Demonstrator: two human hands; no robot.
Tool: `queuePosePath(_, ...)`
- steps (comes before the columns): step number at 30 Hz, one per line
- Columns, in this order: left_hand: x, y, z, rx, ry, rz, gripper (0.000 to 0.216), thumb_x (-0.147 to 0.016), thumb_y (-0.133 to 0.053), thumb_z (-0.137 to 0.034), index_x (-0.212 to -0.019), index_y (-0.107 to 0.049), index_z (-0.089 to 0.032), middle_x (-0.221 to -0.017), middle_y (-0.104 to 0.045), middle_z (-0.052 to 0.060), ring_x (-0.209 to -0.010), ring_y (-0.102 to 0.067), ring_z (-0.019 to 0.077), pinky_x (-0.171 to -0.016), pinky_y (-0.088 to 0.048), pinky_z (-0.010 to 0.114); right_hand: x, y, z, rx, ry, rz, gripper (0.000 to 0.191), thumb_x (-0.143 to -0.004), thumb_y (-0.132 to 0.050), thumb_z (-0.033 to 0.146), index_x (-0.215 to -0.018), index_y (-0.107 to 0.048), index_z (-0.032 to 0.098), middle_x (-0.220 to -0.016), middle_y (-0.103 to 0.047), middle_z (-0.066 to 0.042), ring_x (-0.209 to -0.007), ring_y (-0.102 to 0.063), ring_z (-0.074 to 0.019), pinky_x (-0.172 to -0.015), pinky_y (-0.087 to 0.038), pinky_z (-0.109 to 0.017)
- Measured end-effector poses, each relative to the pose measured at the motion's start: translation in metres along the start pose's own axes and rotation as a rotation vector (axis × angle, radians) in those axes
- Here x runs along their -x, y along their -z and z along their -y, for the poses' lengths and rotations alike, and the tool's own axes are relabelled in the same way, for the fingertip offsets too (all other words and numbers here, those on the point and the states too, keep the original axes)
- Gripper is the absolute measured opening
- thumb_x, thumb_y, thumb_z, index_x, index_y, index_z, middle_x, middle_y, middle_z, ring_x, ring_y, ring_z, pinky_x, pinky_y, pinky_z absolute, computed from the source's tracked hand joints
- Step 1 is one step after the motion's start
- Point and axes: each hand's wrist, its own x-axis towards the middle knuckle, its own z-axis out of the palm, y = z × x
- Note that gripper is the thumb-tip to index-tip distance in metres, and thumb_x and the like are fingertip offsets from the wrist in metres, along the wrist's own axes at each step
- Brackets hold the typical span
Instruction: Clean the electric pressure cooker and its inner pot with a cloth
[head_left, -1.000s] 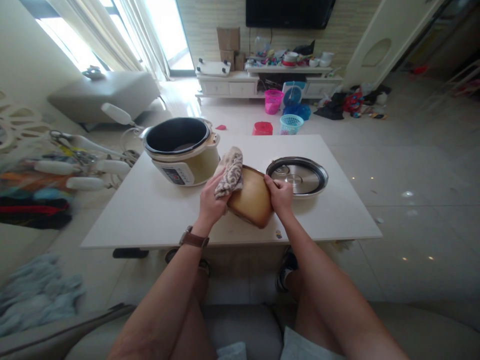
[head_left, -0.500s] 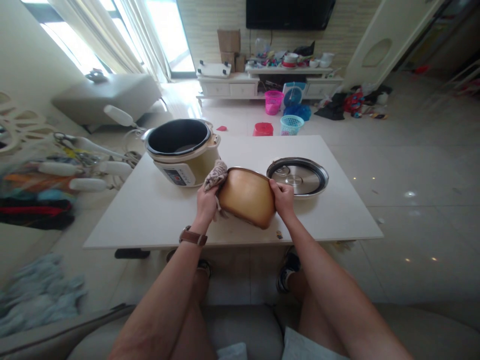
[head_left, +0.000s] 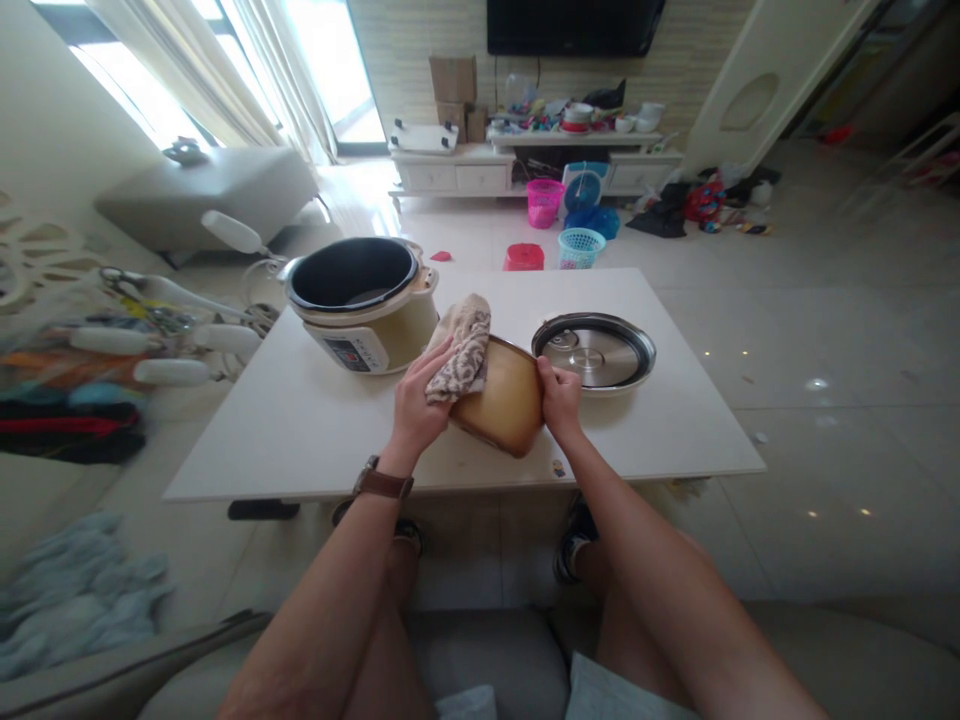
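A gold-coloured inner pot (head_left: 504, 400) is held tilted above the front of the white table. My right hand (head_left: 561, 398) grips its rim on the right, fingers closed. On the pot's left side, my left hand (head_left: 421, 400) presses a patterned grey-beige cloth (head_left: 463, 350) against the outer wall; part of the fingers is hidden by the cloth. Behind to the left stands an electric pressure cooker body (head_left: 360, 310), open at the top with a dark inside. A round metal lid (head_left: 596, 355) lies underside up to the right of the pot.
The white table (head_left: 300, 440) carries a small sticker (head_left: 557, 468) near its front edge. Beyond it, a red stool (head_left: 523, 257) and a light blue basket (head_left: 580, 247) stand on the floor. Fan-like white blades (head_left: 172, 373) and piled clothes are at the left.
My left hand has moved up and right, bringing the cloth from the pot's left edge across its outer wall. The right hand keeps its hold on the rim.
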Motion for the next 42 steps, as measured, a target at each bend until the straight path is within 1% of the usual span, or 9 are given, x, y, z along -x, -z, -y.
queuePosePath(8,-0.008,0.000,0.032,0.163,0.392,-0.287,0.030,-0.080,-0.070,-0.033,-0.098,-0.084,-0.014,-0.106,-0.083,0.010,-0.115,-0.073,0.0346,-0.111,-0.052,0.046,0.005,-0.009,-0.008,0.027,-0.070,-0.039,0.071,-0.091,-0.033,0.090,-0.055,-0.020,0.030,-0.052,-0.022,0.005,-0.055,-0.023,-0.0117,-0.056,-0.018,-0.032)
queuePosePath(15,0.002,-0.004,0.020,0.065,0.301,-0.262,0.029,-0.086,-0.068,-0.030,-0.107,-0.084,-0.018,-0.116,-0.083,0.009,-0.119,-0.073,0.0330,-0.112,-0.052,0.044,0.003,-0.004,0.029,0.202,0.033,-0.010,0.066,-0.102,-0.038,0.073,-0.055,-0.032,0.027,-0.051,-0.035,0.002,-0.053,-0.034,-0.0135,-0.058,-0.020,-0.034)
queuePosePath(19,0.008,-0.009,0.008,0.000,0.107,-0.173,0.039,-0.088,-0.067,-0.026,-0.125,-0.081,-0.020,-0.139,-0.076,0.010,-0.135,-0.067,0.0315,-0.121,-0.046,0.044,0.003,-0.001,0.036,0.202,-0.034,-0.025,0.070,-0.099,-0.041,0.078,-0.054,-0.028,0.027,-0.050,-0.027,0.004,-0.052,-0.027,-0.0115,-0.056,-0.018,-0.034)
queuePosePath(22,0.007,-0.009,0.007,0.031,0.088,-0.155,0.040,-0.087,-0.068,-0.027,-0.124,-0.082,-0.019,-0.136,-0.077,0.010,-0.133,-0.068,0.0318,-0.121,-0.046,0.044,0.001,0.000,0.028,0.175,-0.066,-0.029,0.071,-0.096,-0.043,0.082,-0.054,-0.024,0.027,-0.052,-0.022,0.005,-0.053,-0.024,-0.0109,-0.056,-0.017,-0.034)
queuePosePath(29,-0.003,-0.008,0.034,0.106,0.395,-0.227,0.025,-0.075,-0.072,-0.033,-0.091,-0.082,-0.016,-0.097,-0.083,0.008,-0.107,-0.073,0.0328,-0.107,-0.055,0.043,0.003,0.002,0.009,0.050,-0.085,-0.040,0.071,-0.093,-0.041,0.085,-0.056,-0.020,0.029,-0.056,-0.021,0.005,-0.056,-0.022,-0.0112,-0.055,-0.018,-0.032)
queuePosePath(34,-0.007,-0.015,0.062,0.314,0.713,-0.369,0.029,-0.071,-0.070,-0.030,-0.093,-0.081,-0.015,-0.099,-0.082,0.010,-0.107,-0.074,0.0325,-0.104,-0.056,0.046,0.008,0.003,0.007,0.049,-0.068,-0.056,0.070,-0.093,-0.045,0.083,-0.056,-0.021,0.028,-0.055,-0.020,0.005,-0.056,-0.021,-0.0106,-0.056,-0.017,-0.032)
queuePosePath(36,-0.007,-0.017,0.060,0.315,0.676,-0.419,0.029,-0.072,-0.068,-0.029,-0.094,-0.081,-0.015,-0.102,-0.082,0.012,-0.109,-0.074,0.0331,-0.105,-0.057,0.047,0.009,0.002,0.008,0.068,-0.067,-0.065,0.071,-0.093,-0.046,0.083,-0.055,-0.021,0.028,-0.055,-0.019,0.005,-0.055,-0.022,-0.0103,-0.056,-0.016,-0.032)
queuePosePath(38,-0.005,-0.015,0.047,0.263,0.517,-0.415,0.031,-0.077,-0.068,-0.032,-0.098,-0.083,-0.015,-0.107,-0.083,0.012,-0.113,-0.074,0.0334,-0.108,-0.056,0.047,0.009,0.001,0.009,0.082,-0.067,-0.068,0.071,-0.093,-0.045,0.083,-0.054,-0.022,0.028,-0.054,-0.019,0.005,-0.054,-0.022,-0.0101,-0.056,-0.016,-0.033)
queuePosePath(42,0.004,-0.007,0.012,0.054,0.047,-0.137,0.042,-0.083,-0.067,-0.034,-0.119,-0.083,-0.019,-0.133,-0.079,0.010,-0.128,-0.070,0.0336,-0.118,-0.050,0.049,0.006,-0.001,0.009,0.103,-0.054,-0.064,0.072,-0.093,-0.044,0.084,-0.053,-0.022,0.027,-0.053,-0.020,0.005,-0.054,-0.022,-0.0101,-0.056,-0.016,-0.033)
